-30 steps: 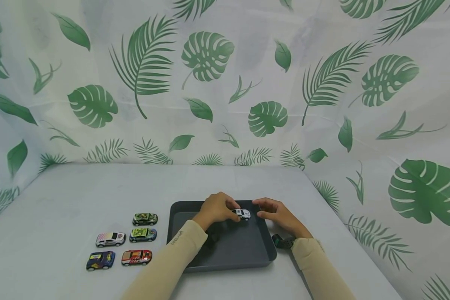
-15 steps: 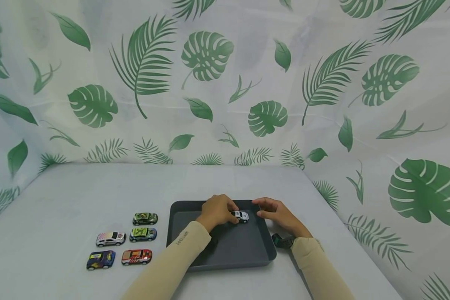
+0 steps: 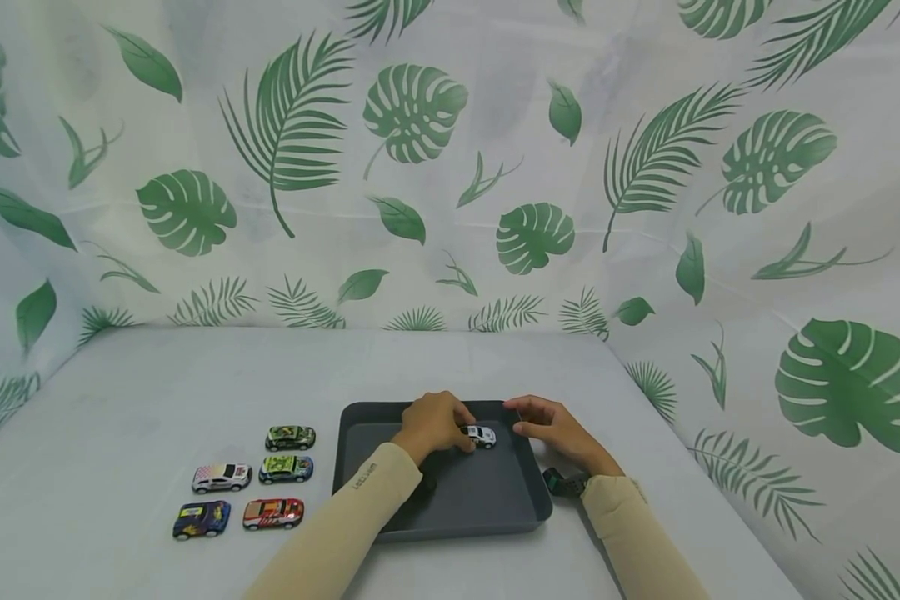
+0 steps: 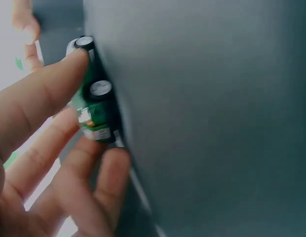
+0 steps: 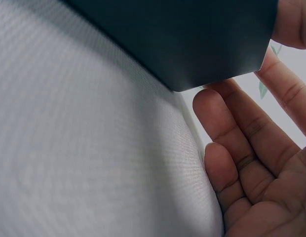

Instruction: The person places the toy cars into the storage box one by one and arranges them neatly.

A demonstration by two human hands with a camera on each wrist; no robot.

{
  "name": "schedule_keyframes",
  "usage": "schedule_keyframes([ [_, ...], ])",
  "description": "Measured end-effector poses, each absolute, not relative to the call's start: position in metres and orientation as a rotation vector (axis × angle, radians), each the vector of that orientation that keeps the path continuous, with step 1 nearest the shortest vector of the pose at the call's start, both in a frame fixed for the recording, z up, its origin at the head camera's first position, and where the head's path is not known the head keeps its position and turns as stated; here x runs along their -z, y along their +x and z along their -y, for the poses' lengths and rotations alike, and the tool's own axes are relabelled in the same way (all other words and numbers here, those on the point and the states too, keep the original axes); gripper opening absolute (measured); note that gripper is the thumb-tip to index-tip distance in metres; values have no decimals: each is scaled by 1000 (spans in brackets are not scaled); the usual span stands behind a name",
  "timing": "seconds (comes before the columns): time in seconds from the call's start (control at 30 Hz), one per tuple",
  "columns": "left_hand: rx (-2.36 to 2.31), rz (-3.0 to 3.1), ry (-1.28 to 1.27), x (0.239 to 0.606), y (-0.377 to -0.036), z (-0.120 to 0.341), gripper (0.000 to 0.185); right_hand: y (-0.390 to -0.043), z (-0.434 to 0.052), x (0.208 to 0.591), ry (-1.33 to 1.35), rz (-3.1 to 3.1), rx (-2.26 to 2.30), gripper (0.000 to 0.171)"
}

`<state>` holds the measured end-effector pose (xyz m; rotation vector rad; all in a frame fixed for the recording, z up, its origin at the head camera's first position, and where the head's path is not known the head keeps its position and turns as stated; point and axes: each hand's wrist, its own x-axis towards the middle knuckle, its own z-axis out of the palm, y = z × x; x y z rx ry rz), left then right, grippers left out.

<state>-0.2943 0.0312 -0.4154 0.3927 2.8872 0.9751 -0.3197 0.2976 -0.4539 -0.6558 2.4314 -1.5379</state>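
Nearest, two cream sleeves (image 3: pixel 330 533) reaching forward over a pale table (image 3: pixel 120 392). On the table to the left, five toy cars in a cluster: a blue car (image 3: pixel 201 520) and a red car (image 3: pixel 273 514) at the front, a pink-white car (image 3: pixel 221 478) and a green car (image 3: pixel 286 469) behind, a camo car (image 3: pixel 290 437) farthest. Right of these, a dark tray (image 3: pixel 457 521), flat on the table. Inside the tray, toward its far right part, a small white car (image 3: pixel 480 436), wheels on the tray floor, pinched by the left hand (image 3: pixel 431 423) with thumb and fingers curled round its sides and rear. In the left wrist view, fingers (image 4: pixel 49 94) closed on the car's body. At the tray's far right corner, the right hand (image 3: pixel 551 429), fingers loosely bent and relaxed, holding nothing; whether touching the rim, cannot tell. Beyond, a backdrop (image 3: pixel 450 167) of white cloth printed with green leaves.
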Motion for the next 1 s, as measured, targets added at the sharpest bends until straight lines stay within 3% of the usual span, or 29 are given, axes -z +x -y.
schedule_keyframes([
  [0.3,-993,-2882,378,406,-293,-24,38,-321,-297,455,-656,-2442,1528,43],
  [1.0,-1076,-2629,657,374,-277,16,37,-321,-298,455,-648,-2456,1517,43],
])
